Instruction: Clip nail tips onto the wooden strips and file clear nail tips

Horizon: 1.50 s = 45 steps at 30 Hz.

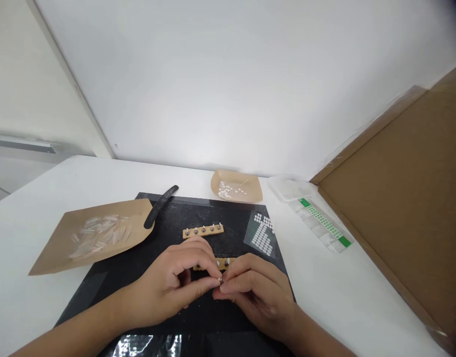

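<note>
Over the black mat [168, 208], my left hand [179, 277] and my right hand [256, 290] meet with thumbs and forefingers pinched together. Between the fingertips sits a tiny metallic piece [220, 280], too small to name; both hands seem to touch it. Just behind the fingers lies a wooden strip [222, 263] with small studs, partly hidden by my hands. Farther back, a second wooden strip [203, 231] carries a row of several round metal studs with white tips standing upright.
At left, a brown paper tray [60, 238] holds clear plastic pieces, with a black nail file [161, 206] across its edge. Behind, a smaller tray [252, 188] holds white bits. Right are a sheet of white dots [263, 235], a clear plastic case [319, 225] and cardboard [399, 198].
</note>
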Tool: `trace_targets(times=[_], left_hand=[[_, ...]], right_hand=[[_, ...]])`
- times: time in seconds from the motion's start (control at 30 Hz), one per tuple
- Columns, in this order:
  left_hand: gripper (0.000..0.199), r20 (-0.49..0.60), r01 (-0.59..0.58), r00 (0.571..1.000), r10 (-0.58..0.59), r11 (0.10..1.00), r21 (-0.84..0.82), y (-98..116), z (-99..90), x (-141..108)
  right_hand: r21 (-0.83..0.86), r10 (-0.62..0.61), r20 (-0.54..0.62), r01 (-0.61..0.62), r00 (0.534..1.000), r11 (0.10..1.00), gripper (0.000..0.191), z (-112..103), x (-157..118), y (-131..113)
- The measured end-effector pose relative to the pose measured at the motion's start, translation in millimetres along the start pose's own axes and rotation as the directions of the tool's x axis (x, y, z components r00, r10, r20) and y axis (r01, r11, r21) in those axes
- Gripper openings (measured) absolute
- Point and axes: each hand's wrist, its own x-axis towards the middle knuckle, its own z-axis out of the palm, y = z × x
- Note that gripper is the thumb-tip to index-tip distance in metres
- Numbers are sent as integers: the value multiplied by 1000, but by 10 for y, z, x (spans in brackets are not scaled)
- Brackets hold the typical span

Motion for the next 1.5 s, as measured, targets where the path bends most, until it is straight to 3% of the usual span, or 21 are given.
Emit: trace_targets(times=[0.27, 0.5, 0.87, 1.17, 1.5], left_hand=[[22, -32, -286, 953, 300, 932, 222, 33, 8, 20], [26, -66, -455, 856, 512, 809, 372, 14, 60, 49], [21, -62, -379, 919, 389, 916, 130, -32, 14, 119], [22, -62, -313, 944, 323, 940, 138, -66, 78, 91], [25, -96, -328, 935, 341, 936, 131, -73, 104, 99]], right_hand=[[3, 13, -32, -13, 999, 1000, 22, 31, -6, -16], [-11, -33, -80, 32, 996, 999, 14, 91, 0, -18], [10, 42, 44, -43, 998, 999, 14, 4, -6, -66], [78, 32, 45, -36, 998, 996, 13, 38, -74, -31], [90, 47, 24, -49, 999, 995, 17, 49, -90, -38]])
